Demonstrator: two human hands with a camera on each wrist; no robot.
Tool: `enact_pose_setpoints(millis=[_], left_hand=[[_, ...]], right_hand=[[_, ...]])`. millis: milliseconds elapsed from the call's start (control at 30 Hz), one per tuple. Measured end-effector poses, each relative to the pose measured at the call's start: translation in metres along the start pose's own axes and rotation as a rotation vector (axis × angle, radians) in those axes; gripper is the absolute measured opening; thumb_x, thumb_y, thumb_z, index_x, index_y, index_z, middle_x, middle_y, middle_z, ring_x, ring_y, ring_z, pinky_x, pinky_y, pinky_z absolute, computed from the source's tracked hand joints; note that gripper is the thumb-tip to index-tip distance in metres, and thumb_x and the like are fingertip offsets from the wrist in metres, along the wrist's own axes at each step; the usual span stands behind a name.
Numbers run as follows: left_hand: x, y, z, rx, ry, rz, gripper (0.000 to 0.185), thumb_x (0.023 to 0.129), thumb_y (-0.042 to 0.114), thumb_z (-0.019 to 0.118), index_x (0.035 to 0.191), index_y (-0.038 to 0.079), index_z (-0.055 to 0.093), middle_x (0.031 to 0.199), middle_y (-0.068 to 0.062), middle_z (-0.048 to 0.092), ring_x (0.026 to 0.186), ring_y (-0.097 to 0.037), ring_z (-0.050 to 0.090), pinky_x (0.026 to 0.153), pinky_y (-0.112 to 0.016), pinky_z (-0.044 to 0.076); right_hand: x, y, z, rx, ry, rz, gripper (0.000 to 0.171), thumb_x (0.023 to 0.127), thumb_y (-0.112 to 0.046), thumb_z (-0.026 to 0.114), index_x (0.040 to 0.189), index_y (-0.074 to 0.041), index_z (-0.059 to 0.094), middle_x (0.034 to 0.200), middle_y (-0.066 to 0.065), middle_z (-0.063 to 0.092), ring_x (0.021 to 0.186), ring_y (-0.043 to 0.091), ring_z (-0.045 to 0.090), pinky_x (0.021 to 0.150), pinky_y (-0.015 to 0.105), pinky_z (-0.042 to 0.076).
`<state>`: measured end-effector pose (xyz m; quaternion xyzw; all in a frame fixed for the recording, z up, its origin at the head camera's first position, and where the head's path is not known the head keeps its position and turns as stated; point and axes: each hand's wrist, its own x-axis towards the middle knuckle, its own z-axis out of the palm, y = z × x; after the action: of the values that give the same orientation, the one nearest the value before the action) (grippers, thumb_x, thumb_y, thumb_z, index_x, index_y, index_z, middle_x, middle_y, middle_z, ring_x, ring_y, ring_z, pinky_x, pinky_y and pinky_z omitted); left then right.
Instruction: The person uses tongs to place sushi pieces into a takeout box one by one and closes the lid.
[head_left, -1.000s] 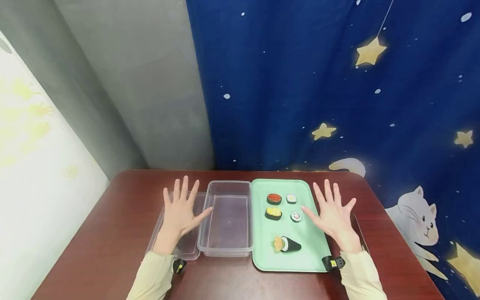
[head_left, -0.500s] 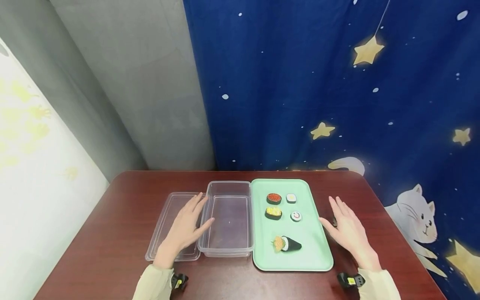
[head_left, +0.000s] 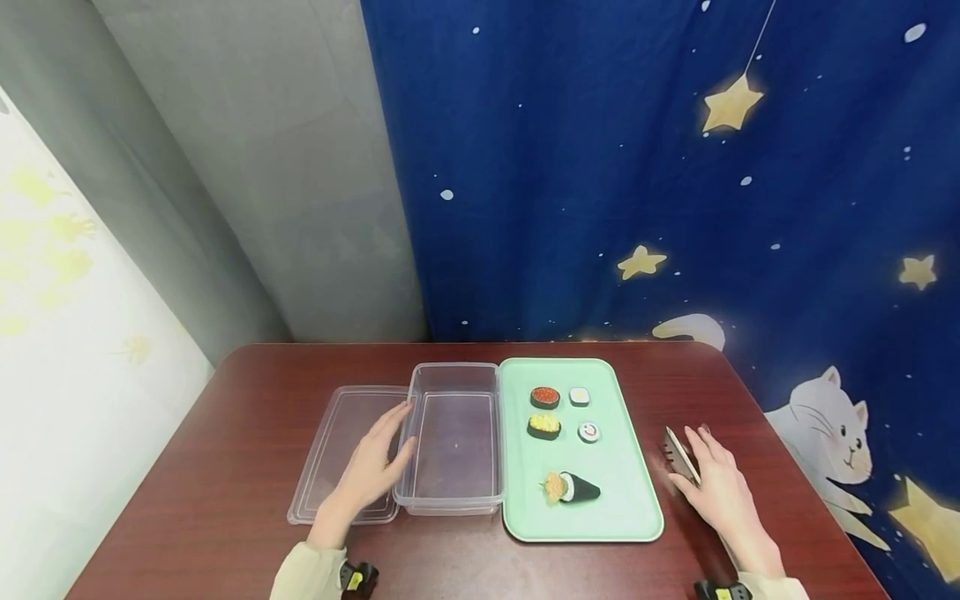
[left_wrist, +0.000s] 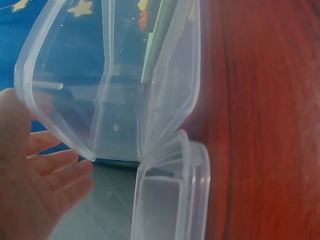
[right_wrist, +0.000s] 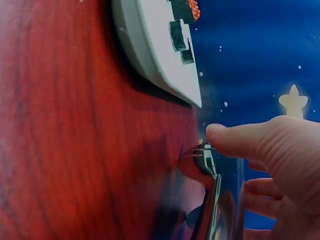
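Note:
My left hand (head_left: pixel 367 468) is at the left rim of a clear plastic container (head_left: pixel 457 450), over the container's lid (head_left: pixel 318 475). In the left wrist view its fingers (left_wrist: pixel 55 162) are spread loosely beside the container's wall. To the right of the tray, my right hand (head_left: pixel 723 500) is over metal tongs (head_left: pixel 680 458). The thumb and fingers stand apart on either side of the tongs (right_wrist: pixel 210 172) in the right wrist view. Part of the tongs' length is hidden under the hand and forearm.
A mint green tray (head_left: pixel 626 508) adjoins the container's right side. It holds red-topped sushi (head_left: pixel 545 397), yellow-topped sushi (head_left: pixel 543 427), two small rolls, one square (head_left: pixel 579 397) and one round (head_left: pixel 589 432), and a cone-shaped hand roll (head_left: pixel 580 487). Curtains hang behind the brown table (head_left: pixel 187 467).
Both hands have come down from a raised, spread-finger pose. The left has lowered to the container's left rim; the right has moved rightward and down to the tongs.

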<state>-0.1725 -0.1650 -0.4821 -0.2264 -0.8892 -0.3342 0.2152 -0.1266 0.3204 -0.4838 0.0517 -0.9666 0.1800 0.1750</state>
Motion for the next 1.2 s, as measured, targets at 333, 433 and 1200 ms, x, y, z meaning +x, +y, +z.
enact_pose_setpoints(millis=[333,433,1200], left_hand=[[-0.001,-0.004,0.009,-0.222,0.119,-0.015,0.047,0.076,-0.016,0.060,0.122,-0.014,0.053,0.123,-0.026,0.055,0.093,-0.040,0.061,0.075,-0.042,0.054],[-0.002,-0.003,0.010,-0.298,0.121,-0.085,0.047,0.076,-0.018,0.060,0.122,-0.014,0.052,0.122,-0.028,0.055,0.091,-0.042,0.061,0.072,-0.038,0.055],[-0.008,-0.002,0.005,-0.647,0.005,-0.619,0.044,0.089,0.003,0.061,0.130,-0.006,0.050,0.125,-0.026,0.055,0.095,-0.001,0.059,0.082,-0.015,0.046]], right_hand=[[-0.011,0.005,0.002,0.056,0.085,0.004,0.084,0.060,0.007,0.081,0.132,0.008,0.038,0.132,0.037,0.033,0.110,0.057,0.034,0.076,0.067,0.037],[-0.015,0.007,0.000,0.061,0.073,0.048,0.086,0.062,0.004,0.080,0.134,0.010,0.033,0.129,0.038,0.034,0.109,0.057,0.035,0.078,0.068,0.035],[-0.052,0.004,-0.020,0.029,-0.066,0.251,0.076,0.067,-0.008,0.078,0.126,0.014,0.035,0.110,0.039,0.046,0.095,0.053,0.049,0.072,0.063,0.042]])
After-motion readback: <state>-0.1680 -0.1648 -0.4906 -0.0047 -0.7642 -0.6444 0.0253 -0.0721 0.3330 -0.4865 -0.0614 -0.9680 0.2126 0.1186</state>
